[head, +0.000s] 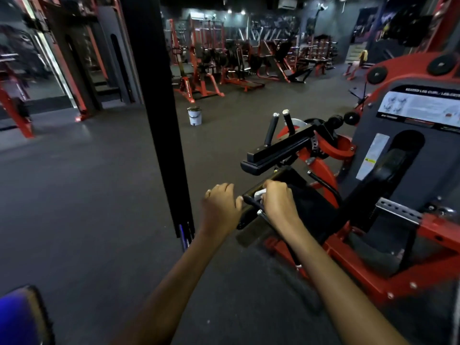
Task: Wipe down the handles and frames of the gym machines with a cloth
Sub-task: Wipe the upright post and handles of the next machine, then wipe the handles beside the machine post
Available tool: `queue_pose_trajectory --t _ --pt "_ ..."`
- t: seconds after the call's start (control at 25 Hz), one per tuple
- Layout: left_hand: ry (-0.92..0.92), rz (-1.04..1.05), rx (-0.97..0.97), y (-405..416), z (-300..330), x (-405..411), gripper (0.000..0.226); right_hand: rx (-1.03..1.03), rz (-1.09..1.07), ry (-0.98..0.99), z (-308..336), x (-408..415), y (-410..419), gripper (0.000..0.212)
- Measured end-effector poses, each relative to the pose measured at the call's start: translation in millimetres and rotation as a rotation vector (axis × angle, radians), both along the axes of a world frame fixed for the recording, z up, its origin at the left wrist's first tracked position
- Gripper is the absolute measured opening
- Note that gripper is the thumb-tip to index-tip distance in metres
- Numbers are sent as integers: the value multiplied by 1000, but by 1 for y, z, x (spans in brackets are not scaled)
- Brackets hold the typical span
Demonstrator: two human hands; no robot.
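The right hand (pixel 276 200) grips a small white cloth (pixel 258 194) against the near black handle (pixel 251 202) of the red leg-curl machine (pixel 373 277), mid-wipe. The left hand (pixel 219 207), loosely curled, looks empty. Next, I'd judge, sliding along the bar.

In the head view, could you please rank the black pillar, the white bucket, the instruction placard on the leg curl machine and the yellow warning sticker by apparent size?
1. black pillar, nearest the camera
2. instruction placard
3. white bucket, farther off, so it may be understated
4. yellow warning sticker
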State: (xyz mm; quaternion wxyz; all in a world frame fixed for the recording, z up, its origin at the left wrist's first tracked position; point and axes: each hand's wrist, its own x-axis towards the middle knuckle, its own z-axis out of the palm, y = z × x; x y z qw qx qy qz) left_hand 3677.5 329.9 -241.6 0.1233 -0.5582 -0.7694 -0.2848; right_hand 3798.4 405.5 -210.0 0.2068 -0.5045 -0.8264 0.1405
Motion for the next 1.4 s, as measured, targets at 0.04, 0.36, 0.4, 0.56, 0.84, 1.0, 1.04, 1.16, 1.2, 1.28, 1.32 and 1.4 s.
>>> queue_pose_trajectory --t 0.04,0.36,0.4,0.56,0.84,1.0,1.04,1.16,1.2,1.28,1.32,1.4 --pt "-12 33 -37 0 0 6 35 7 -2 23 -2 5 2 14" --pt "-118 212 -208 51 -22 23 47 165 141 -12 -44 19 67 17" --pt "-116 228 -232 64 -23 19 47 176 165 -26 -44 11 83 18" --pt "-133 290 -273 126 -22 -14 48 195 278 -93 -40 -36 151 18" --pt "-164 420 -267 228 -13 -95 46 212 437 -132 -22 -132 258 18" --pt "-206 510 -327 272 -15 -151 44 183 496 -162 -21 -205 302 20" --pt "-206 533 -343 280 -16 -166 44 177 509 -170 -22 -224 310 20" --pt "-218 625 -351 303 -17 -224 43 159 579 -202 -21 -292 341 21" --pt "-221 657 -346 310 -18 -245 43 153 606 -210 -21 -317 350 22" --pt "-215 722 -343 322 -22 -287 42 153 670 -220 -23 -368 368 23" --pt "-221 750 -350 325 -22 -307 41 151 700 -228 -24 -391 374 23" --pt "-224 822 -369 331 -19 -346 40 153 768 -231 -21 -439 386 22"
